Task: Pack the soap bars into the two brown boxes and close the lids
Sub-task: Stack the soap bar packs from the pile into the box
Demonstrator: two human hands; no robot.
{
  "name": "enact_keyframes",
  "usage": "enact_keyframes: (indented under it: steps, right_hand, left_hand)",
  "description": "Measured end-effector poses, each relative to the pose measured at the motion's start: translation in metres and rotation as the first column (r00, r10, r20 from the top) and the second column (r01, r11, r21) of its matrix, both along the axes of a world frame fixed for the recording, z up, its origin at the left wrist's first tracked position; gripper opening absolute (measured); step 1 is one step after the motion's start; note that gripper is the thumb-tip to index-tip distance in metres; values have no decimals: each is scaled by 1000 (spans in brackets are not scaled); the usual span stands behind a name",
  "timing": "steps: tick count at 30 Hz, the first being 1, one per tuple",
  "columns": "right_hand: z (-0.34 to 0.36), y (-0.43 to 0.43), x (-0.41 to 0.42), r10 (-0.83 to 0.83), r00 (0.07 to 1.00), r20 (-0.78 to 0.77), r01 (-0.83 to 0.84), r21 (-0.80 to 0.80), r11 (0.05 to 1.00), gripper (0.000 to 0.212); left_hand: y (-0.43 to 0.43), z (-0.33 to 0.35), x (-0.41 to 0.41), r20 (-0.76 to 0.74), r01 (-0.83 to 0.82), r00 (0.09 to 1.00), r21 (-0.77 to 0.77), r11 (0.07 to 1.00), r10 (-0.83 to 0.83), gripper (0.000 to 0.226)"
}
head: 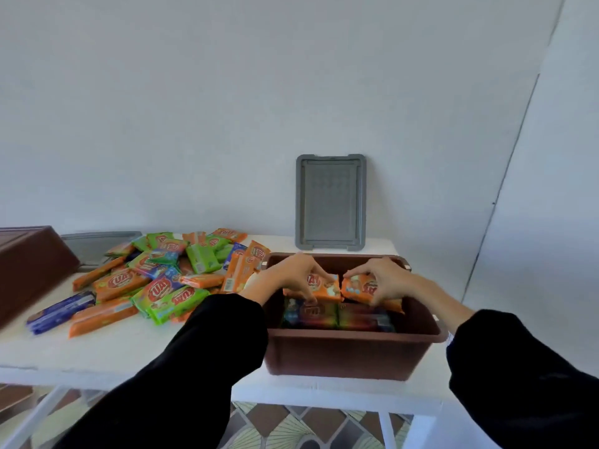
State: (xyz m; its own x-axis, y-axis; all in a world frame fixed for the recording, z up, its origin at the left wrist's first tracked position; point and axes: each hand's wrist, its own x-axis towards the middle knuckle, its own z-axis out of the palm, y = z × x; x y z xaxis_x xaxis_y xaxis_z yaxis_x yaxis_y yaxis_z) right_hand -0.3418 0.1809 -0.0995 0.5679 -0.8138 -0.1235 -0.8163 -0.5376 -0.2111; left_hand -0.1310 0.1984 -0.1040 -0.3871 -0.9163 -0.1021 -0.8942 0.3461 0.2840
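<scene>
Two orange soap bars are held side by side just inside the open brown box (348, 358). The left orange bar (325, 288) is pinched by the left grip (291, 275), its fingers curled round the wrapper. The right orange bar (360, 289) is pinched likewise by the right grip (387, 280). Packed bars (321, 314) are seen beneath them. The box is set on the white bench (97, 354), with a loose pile of bars (162, 280) to its left. A grey lid (330, 202) is leant against the wall behind. A second brown box (29, 264) and a flat grey lid (94, 244) are seen far left.
</scene>
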Motion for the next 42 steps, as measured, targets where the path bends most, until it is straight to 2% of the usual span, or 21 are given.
enact_keyframes:
  steps: [4, 7, 18, 24, 26, 28, 30, 32, 37, 42]
  right_hand:
    - [-31, -9, 10, 67, 983, -173, -76, -45, 996, 76]
    - [-44, -14, 15, 76, 971, -227, -77, 4, 997, 79]
    - [-52, -22, 13, 78, 985, -156, -66, 82, 994, 75]
    - [-51, -21, 13, 74, 989, -129, -65, 73, 995, 69]
    - [-42, -17, 13, 68, 997, -42, -66, 59, 996, 64]
    - [-27, -15, 17, 25, 994, 110, -30, 42, 999, 58]
    - [-8, -14, 30, -16, 971, 238, 9, 29, 1000, 54]
    - [8, -14, 54, -28, 945, 327, 25, 13, 1000, 52]
    - [30, -7, 142, 69, 880, 470, -35, -81, 996, 51]
    - [27, 0, 235, 197, 866, 459, -178, -86, 980, 54]
  left_hand:
    - [-9, -33, 1, 81, -10, 997, 51, 999, 6, 74]
    - [-14, -42, 3, 139, 8, 990, 83, 997, -20, 75]
    - [-16, -50, -3, 244, 74, 967, 21, 997, -77, 74]
    - [-15, -49, -3, 225, 66, 972, 22, 998, -69, 73]
    - [-13, -45, -1, 150, 64, 987, 5, 998, -64, 68]
    - [-8, -34, 4, -24, 25, 999, -86, 996, -27, 58]
    - [-2, -14, 16, -226, -56, 974, -189, 980, 12, 44]
    - [6, 7, 39, -340, -144, 939, -253, 957, 51, 34]
    - [33, 34, 136, -447, -399, 863, -318, 860, 236, 23]
    - [72, 23, 234, -433, -640, 747, -261, 723, 504, 22]
